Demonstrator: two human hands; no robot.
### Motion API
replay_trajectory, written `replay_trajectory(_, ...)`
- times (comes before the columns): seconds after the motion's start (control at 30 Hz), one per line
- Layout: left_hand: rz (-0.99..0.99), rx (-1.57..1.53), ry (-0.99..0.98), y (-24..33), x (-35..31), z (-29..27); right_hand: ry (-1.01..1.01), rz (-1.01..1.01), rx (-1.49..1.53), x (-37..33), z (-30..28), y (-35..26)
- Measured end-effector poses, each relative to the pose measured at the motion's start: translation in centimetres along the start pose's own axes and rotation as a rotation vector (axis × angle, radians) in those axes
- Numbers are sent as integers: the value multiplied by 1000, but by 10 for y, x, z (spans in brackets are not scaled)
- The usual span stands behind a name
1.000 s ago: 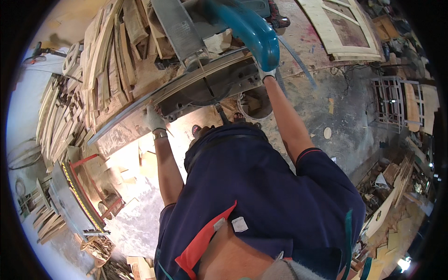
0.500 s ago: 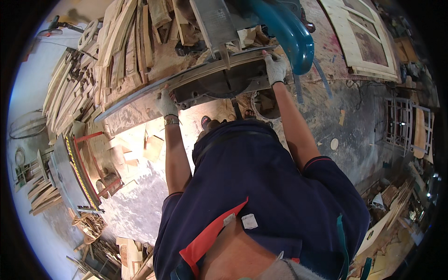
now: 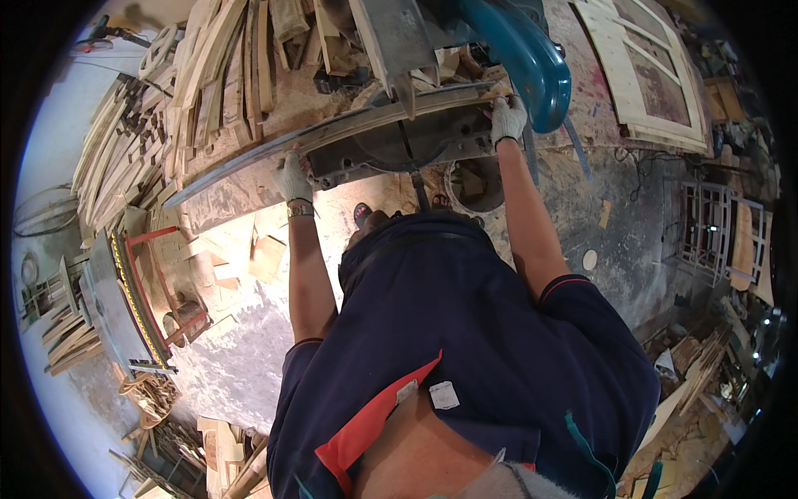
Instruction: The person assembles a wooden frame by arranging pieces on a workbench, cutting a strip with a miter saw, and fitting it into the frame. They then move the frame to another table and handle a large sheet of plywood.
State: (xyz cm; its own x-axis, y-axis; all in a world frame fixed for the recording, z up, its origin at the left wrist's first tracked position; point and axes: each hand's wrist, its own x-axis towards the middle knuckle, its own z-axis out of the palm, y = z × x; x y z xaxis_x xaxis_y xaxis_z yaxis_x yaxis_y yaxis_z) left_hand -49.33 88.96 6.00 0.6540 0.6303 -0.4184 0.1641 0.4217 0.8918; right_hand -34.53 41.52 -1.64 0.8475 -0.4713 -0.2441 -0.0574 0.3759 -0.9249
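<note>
A long, thin wooden strip (image 3: pixel 366 123) lies across the dark metal base (image 3: pixel 353 160) of a mitre saw, along its fence. My left hand (image 3: pixel 293 178), in a pale knit glove, is closed at the strip's left part, thumb on top. Near the strip's right end, my gloved right hand (image 3: pixel 508 119) is also closed on it; some fingers of both hands are hidden. The saw's grey guard (image 3: pixel 389 41) and pointed lower tip hang over the strip, above the slot in the base. The saw's glossy teal housing (image 3: pixel 532 75) arches just above my right hand.
Stacked wooden strips (image 3: pixel 218 75) lie beyond the saw at left. A light wooden frame panel (image 3: pixel 615 91) lies at far right. Below the saw base stands a round bin (image 3: pixel 472 187) with offcuts. A red-framed stand (image 3: pixel 158 235) is at left, a metal rack (image 3: pixel 705 223) at right.
The view has shifted slightly. My right hand appears a little farther right, and my left hand slightly up and left. Both stay on the wooden strip.
</note>
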Motion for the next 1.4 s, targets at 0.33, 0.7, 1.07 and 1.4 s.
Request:
replay_trajectory(0.33,-76,1,38,-3,8,-9,26,70,23,-2,3,5)
replay_trajectory(0.7,-97,123,-101,-27,21,-9,50,262,-371,-109,55,-81)
replay_trajectory(1.07,34,139,97,-15,14,-1,-107,378,-357,-104,67,-66)
replay_trajectory(1.4,-11,14,52,-22,5,5,75,-291,-477,-118,69,-28)
